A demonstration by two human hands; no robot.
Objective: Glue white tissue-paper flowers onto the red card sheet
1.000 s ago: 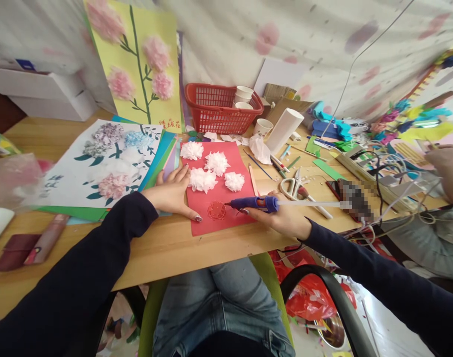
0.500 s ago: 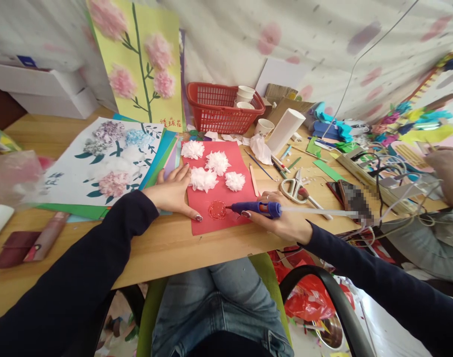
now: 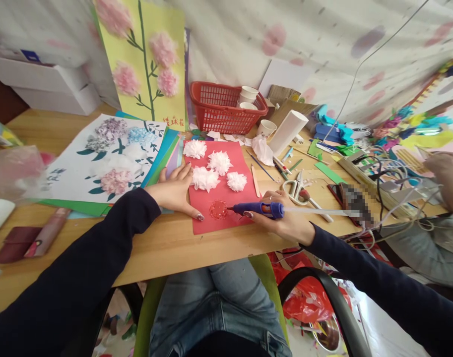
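A red sheet of paper lies on the wooden table with several white paper flowers on its upper half. Below them is a ring of glossy glue. My right hand is wrapped round a blue glue gun, whose tip is at the ring's right edge. From the gun's back a long clear glue stick sticks out. My left hand rests with spread fingers over the red sheet's left edge, the thumb near the ring.
Left are coloured sheets under a white flower picture. A red basket with paper cups stands behind. Scissors, a wooden stick, a phone and tangled cables lie right. Another person's hand is at the far right.
The whole view has shifted slightly. The glue gun's tip stays at the right edge of the glue ring, and my left hand keeps its place on the paper.
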